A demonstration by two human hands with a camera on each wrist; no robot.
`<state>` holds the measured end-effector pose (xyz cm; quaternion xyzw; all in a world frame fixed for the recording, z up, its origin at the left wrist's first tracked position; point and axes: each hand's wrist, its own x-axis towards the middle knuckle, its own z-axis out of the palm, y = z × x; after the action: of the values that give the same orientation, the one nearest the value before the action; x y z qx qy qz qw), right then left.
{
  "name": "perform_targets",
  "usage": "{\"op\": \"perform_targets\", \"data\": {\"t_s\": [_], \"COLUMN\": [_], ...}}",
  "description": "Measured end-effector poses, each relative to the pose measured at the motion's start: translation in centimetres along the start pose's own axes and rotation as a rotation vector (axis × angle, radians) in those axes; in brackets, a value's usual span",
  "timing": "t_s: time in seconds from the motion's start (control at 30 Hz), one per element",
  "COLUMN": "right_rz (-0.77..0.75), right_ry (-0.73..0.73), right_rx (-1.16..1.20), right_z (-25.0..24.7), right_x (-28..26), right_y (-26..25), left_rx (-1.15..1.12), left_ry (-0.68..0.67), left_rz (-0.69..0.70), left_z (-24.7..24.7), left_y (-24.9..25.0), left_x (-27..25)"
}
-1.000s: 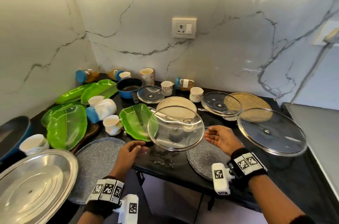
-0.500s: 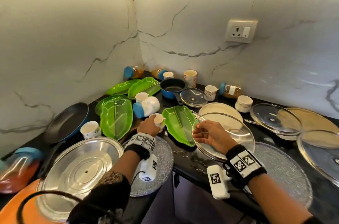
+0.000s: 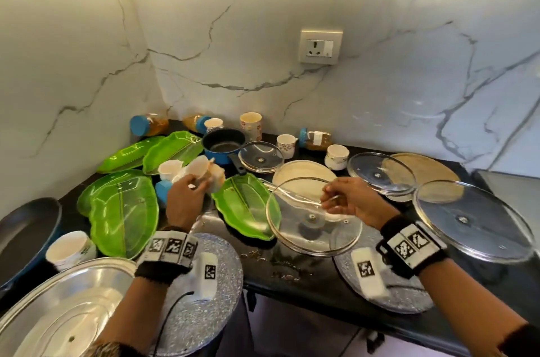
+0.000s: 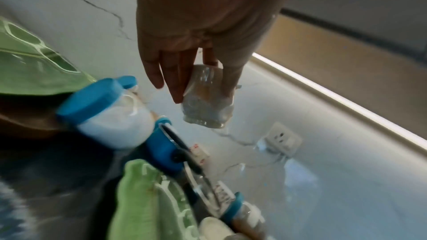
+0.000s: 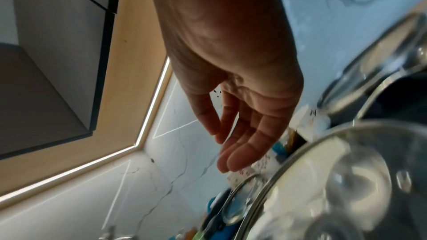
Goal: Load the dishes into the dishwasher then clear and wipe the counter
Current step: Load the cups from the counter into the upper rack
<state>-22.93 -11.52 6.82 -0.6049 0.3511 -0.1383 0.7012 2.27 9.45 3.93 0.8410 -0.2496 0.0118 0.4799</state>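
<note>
Cup (image 3: 201, 171) now lifted in left hand (image 3: 182, 202) fingers; right hand (image 3: 355, 200) fingers relaxed above lid (image 3: 314, 216).

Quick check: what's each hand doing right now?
Left hand: holding a small white cup lifted above the counter.
Right hand: over the glass lid; fingers look relaxed in the wrist view, so a grip cannot be told.

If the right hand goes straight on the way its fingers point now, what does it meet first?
The right hand points left over the glass lid. Straight on, it would probably first meet the green leaf plate, or pass above it toward the cup in the left hand; depth is unclear.
</note>
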Motion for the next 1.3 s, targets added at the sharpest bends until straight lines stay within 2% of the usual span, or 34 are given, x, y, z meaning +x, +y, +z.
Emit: {"op": "perform_targets", "data": {"t_s": [0.07, 0.13, 0.27, 0.33, 0.43, 0.57, 0.67, 0.73, 0.87, 1.0, 1.17, 1.23, 1.3], "right_rz": [-0.036, -0.055, -0.076, -0.094, -0.116, -0.105, -0.039, 0.01, -0.034, -0.026, -0.129, -0.176, -0.184], "right_ry": [0.047, 0.094, 0.167, 0.159, 0.128, 0.061, -0.007, -0.052, -0.037, -0.044, -0.111, -0.151, -0.18], "right_rx": [-0.1, -0.245, -0.705, -0.991, -1.255, -1.417, -1.525, -1.525, -1.516, -1.494, -1.331, -1.134, -0.81], "right_z": [-2.0, -3.7, -5.9, -6.7, -8.0, -8.4, -8.3, -8.6, -9.0, -8.1, -7.6, -7.9, -8.4], "right_x": [1.2, 3.0, 8.0, 11.0, 15.4, 20.3, 23.4, 25.2, 26.6, 26.5, 20.3, 16.5, 12.1], "right_y": [-1.7, -3.3, -5.6, -6.6, -7.9, -7.1, -5.9, -5.0, -4.0, -5.5, -9.2, -9.9, -9.6], "left_rx": [-0.154, -0.284, -0.47, -0.484, -0.509, -0.537, -0.576, -0.582, -0.635, -0.661, -0.72, -0.757, -0.811], "left_ry": [-0.011, -0.059, -0.125, -0.142, -0.132, -0.088, -0.061, -0.028, 0.032, 0.015, -0.064, -0.144, -0.219], "left_rz": [0.046, 0.024, -0.044, -0.062, -0.093, -0.148, -0.195, -0.208, -0.204, -0.186, -0.198, -0.229, -0.258], "left_z": [0.2, 1.2, 3.8, 4.7, 6.3, 7.4, 7.7, 7.7, 7.5, 7.5, 7.4, 7.2, 6.9], "left_y": [1.8, 2.9, 4.3, 4.9, 5.7, 6.1, 6.3, 6.4, 6.4, 6.4, 7.1, 7.7, 8.4], "left_x": [-0.1, -0.3, -1.2, -1.5, -1.6, -2.1, -2.9, -3.4, -4.5, -5.1, -5.5, -6.0, -6.8]}}
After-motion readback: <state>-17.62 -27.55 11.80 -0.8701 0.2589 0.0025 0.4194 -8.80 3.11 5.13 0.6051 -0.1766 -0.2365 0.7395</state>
